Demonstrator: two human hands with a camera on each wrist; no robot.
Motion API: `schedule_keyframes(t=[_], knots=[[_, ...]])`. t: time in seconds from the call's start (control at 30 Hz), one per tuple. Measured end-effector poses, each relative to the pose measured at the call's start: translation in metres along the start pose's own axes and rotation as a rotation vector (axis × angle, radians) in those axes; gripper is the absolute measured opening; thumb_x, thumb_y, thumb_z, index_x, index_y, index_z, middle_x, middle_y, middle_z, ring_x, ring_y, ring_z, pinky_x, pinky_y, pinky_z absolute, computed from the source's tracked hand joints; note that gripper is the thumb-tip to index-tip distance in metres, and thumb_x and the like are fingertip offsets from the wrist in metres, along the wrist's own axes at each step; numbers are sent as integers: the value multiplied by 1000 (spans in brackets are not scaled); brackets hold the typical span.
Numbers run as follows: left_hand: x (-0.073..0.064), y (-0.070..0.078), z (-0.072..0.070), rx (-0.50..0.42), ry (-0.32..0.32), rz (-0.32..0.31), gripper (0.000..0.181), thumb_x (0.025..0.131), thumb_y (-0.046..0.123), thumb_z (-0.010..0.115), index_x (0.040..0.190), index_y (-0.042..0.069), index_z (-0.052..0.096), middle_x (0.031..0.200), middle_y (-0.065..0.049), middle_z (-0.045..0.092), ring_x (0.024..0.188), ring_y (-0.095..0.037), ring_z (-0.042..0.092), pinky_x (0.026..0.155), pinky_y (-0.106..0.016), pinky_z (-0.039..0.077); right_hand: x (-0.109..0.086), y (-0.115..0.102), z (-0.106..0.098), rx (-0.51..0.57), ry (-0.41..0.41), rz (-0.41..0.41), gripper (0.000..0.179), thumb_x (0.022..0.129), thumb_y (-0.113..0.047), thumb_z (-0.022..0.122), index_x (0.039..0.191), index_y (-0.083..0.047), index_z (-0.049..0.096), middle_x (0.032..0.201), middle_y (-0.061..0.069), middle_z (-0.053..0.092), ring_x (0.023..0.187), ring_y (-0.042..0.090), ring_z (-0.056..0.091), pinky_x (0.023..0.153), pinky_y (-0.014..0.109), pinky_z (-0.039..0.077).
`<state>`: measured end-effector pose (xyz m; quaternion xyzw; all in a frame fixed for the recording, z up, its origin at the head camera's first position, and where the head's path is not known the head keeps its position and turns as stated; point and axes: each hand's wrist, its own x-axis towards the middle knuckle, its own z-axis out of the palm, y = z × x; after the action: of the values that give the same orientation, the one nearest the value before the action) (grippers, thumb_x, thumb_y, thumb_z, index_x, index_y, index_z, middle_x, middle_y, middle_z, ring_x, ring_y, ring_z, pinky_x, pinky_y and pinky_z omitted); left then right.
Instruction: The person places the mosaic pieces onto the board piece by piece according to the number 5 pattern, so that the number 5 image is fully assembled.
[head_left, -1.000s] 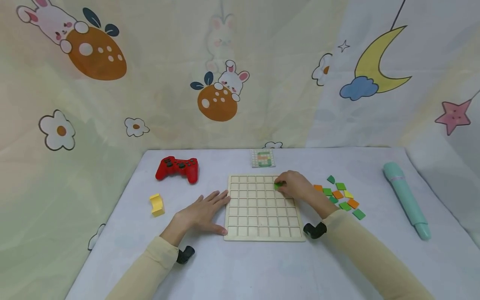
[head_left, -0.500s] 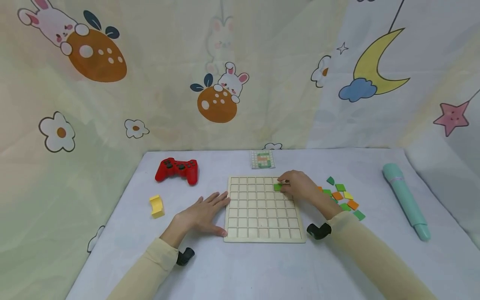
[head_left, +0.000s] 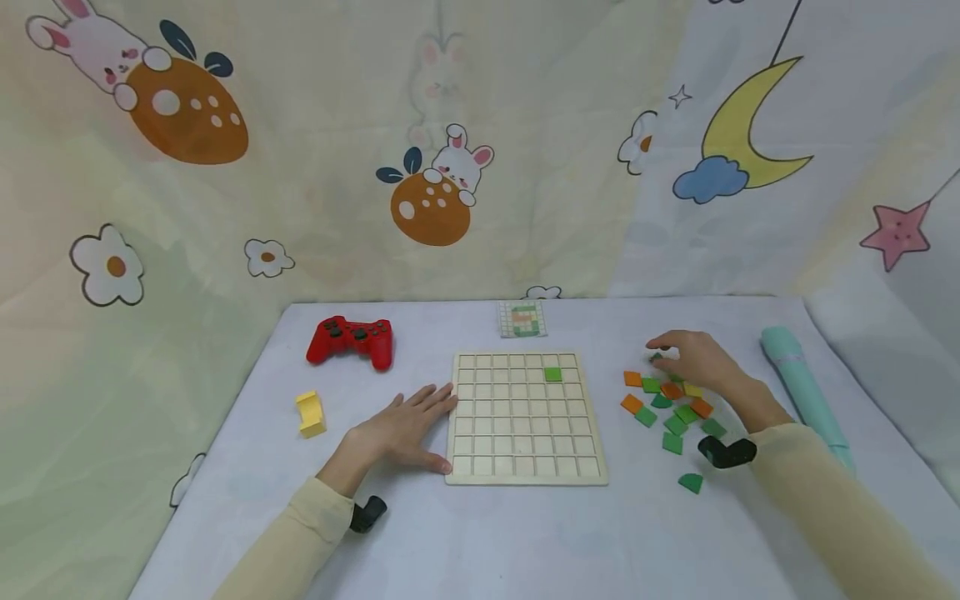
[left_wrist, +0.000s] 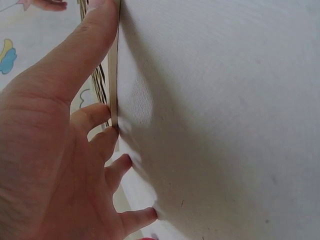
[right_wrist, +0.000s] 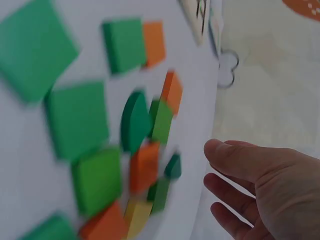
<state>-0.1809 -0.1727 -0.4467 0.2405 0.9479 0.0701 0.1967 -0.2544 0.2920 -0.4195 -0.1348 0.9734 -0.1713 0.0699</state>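
Observation:
My left hand (head_left: 399, 429) lies with its fingers spread at the left edge of a pale wooden grid board (head_left: 504, 427). In the left wrist view, the thumb and fingertips touch the board's edge and the white cloth. One light green square tile (head_left: 552, 374) sits in a cell near the board's upper right. My right hand (head_left: 697, 360) hovers at the far side of the scattered tiles, beside a small dark green piece (head_left: 657, 357). In the right wrist view its relaxed fingers (right_wrist: 232, 157) hold nothing, and that dark green piece (right_wrist: 173, 166) lies apart from them.
Several orange (head_left: 632, 404), green and yellow (head_left: 692, 389) tiles lie loose right of the board. A pattern card (head_left: 522, 319) is behind it. A red game controller (head_left: 350, 342) and yellow block (head_left: 311, 414) stand left; a teal tube (head_left: 802, 392) lies far right.
My right hand has let go of the light green tile, leaving it in the board's cell, and has moved right to the loose tiles. My left hand has stayed at the board's edge.

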Motion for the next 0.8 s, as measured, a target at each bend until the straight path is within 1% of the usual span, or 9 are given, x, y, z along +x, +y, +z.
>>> schedule_keyframes(t=[0.13, 0.27, 0.43, 0.57, 0.7, 0.8], knots=[[-1, 0, 0, -4, 3, -1, 103, 73, 64, 72, 155, 25, 23, 165, 6, 10, 152, -25, 10, 118, -61, 18, -10, 23, -3, -4, -23, 55, 37, 92, -14, 63, 125, 2, 61, 124, 29, 59, 112, 46, 52, 98, 63, 42], [0, 0, 0, -5, 8, 4, 103, 74, 64, 72, 155, 24, 23, 165, 5, 11, 152, -26, 10, 117, -61, 18, -16, 36, 0, 14, -40, 94, 38, 91, -15, 63, 125, 2, 60, 125, 30, 58, 113, 47, 50, 99, 64, 41], [-1, 0, 0, -6, 8, 8, 102, 74, 64, 72, 155, 25, 23, 165, 5, 11, 152, -26, 10, 117, -62, 18, -17, 41, 7, 36, -48, 115, 39, 90, -16, 65, 125, 1, 61, 126, 29, 58, 113, 46, 50, 100, 64, 39], [-1, 0, 0, -16, 7, 13, 102, 74, 63, 72, 155, 24, 22, 165, 4, 11, 152, -27, 10, 117, -63, 18, -15, 42, 11, 29, -51, 117, 40, 89, -17, 67, 124, 1, 61, 125, 28, 59, 112, 44, 51, 100, 64, 40], [-2, 0, 1, -16, 9, 15, 102, 74, 63, 72, 155, 24, 23, 165, 4, 11, 152, -28, 11, 117, -63, 19, -14, 42, 13, 30, -50, 124, 40, 89, -15, 67, 125, 2, 60, 126, 29, 58, 112, 45, 50, 100, 64, 39], [-2, 0, 0, -7, 9, 10, 103, 74, 64, 72, 155, 25, 22, 165, 6, 11, 152, -26, 10, 117, -61, 18, -15, 42, 14, 35, -42, 129, 40, 90, -14, 67, 126, 2, 60, 127, 29, 57, 113, 46, 49, 101, 64, 39]])
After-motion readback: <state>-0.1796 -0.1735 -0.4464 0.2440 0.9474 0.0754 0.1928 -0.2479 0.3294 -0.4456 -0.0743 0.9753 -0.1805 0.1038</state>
